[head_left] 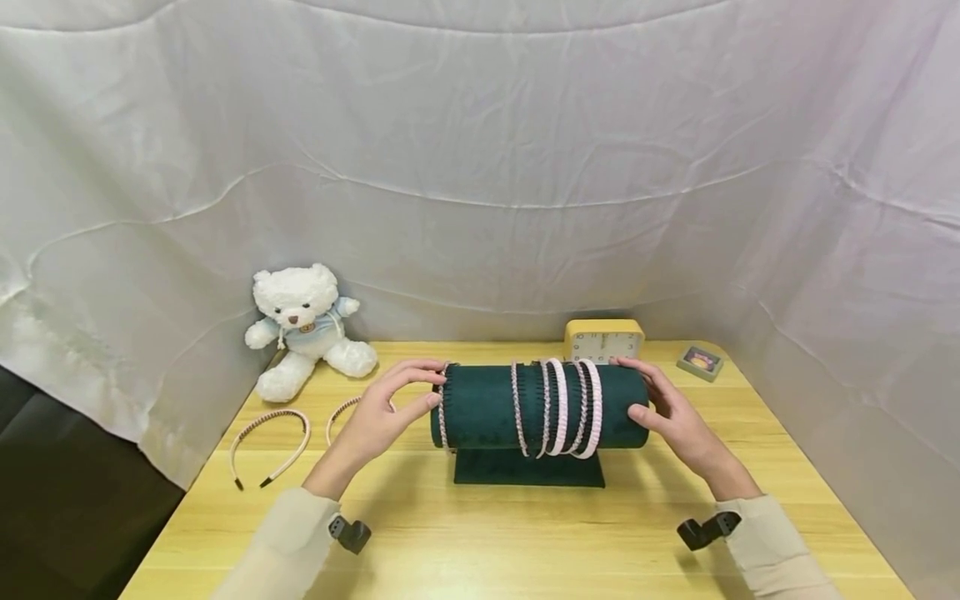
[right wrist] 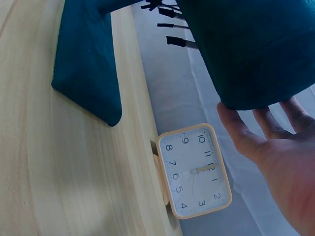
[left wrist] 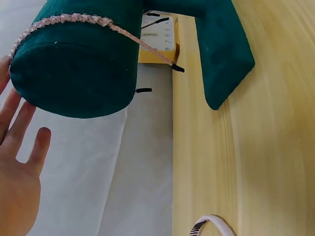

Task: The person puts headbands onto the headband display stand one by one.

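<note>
Looks like a curtained booth, similar to a photo studio. Closed by pale hanging cloth [head_left: 480,117] across the upper frame and at both sides; furnished with a wooden table [head_left: 480,533] in the lower half and a white teddy bear [head_left: 311,332] at left.

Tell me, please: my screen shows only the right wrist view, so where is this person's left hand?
Observer: The left hand is at the other end of the green roll, its fingers by a pinkish headband.
Visitor: Oh! Does anything lie beyond that hand?
Observer: Yes, a loose headband lies on the table, farther out than the hand.
Visitor: And is anything keeping it company back there?
Observer: A white teddy bear in a blue top sits toward the back, legs apart.
</note>
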`<state>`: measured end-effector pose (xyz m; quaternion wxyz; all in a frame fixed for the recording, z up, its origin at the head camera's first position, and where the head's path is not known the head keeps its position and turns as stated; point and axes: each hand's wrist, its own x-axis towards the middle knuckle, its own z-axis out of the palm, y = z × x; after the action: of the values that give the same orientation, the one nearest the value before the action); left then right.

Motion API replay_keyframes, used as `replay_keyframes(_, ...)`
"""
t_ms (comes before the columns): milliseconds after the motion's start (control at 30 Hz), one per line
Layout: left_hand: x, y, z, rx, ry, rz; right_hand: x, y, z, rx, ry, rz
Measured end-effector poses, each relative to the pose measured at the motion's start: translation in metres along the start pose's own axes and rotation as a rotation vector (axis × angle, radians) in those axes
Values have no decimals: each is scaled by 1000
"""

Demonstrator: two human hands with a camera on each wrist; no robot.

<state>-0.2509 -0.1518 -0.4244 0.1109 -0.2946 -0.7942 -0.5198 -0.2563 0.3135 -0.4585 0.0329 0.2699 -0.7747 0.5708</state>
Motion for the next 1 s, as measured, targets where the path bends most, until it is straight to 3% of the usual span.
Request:
replay_keyframes(233,7,-1,5,18,0,48,0,0,0,1,-8,-11)
replay_keyframes(500,18,2,14,22,-32,48,1,1,1,16,-6,-14)
replay_keyframes(800,34,11,16,91,-121,49,2,1,1,26,-5,-18)
replay_keyframes(1000,47,19,20,143,-181,94,1,1,1,20,-4,-16)
